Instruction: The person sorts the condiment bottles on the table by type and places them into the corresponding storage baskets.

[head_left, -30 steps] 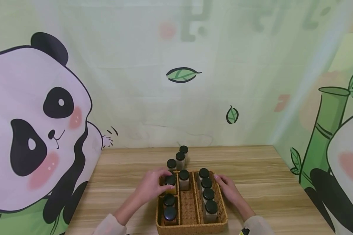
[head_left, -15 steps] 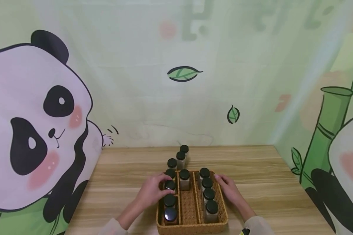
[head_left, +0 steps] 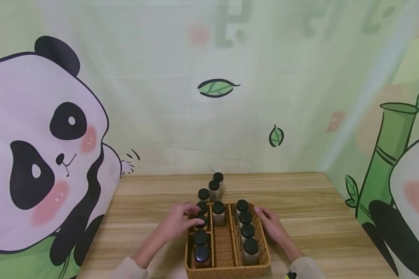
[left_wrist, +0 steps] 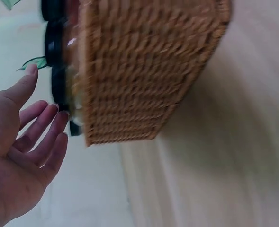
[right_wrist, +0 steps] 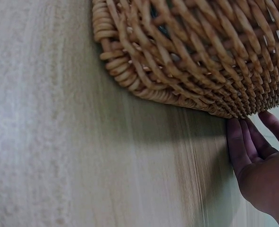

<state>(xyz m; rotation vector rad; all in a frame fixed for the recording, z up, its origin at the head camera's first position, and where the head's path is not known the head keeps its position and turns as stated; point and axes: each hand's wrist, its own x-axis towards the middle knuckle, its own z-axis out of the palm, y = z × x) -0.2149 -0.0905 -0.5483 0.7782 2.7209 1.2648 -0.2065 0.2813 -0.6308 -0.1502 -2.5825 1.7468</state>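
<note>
A wicker basket (head_left: 227, 272) with compartments holds several glass jars with black lids. My left hand (head_left: 176, 223) is at its back left compartment, beside two jars there, the nearer with a black lid (head_left: 201, 222). In the left wrist view my left hand (left_wrist: 28, 137) has loosely bent, spread fingers, and none grips a jar; whether a fingertip touches a lid I cannot tell. My right hand (head_left: 274, 226) rests against the basket's right side. In the right wrist view the fingers of my right hand (right_wrist: 262, 161) lie fairly straight against the wicker wall (right_wrist: 210, 61).
Behind the basket, several black-lidded jars (head_left: 214, 190) stand in a slanting row on the wooden table (head_left: 153, 193). Another jar (head_left: 218, 214) stands at the back of the middle compartment. Several jars (head_left: 250, 250) line the right compartment; two (head_left: 202, 255) fill the front left one.
My left hand has lowered a jar into the back left compartment, let go of it and drawn slightly left. The right hand has stayed at the basket's side.
</note>
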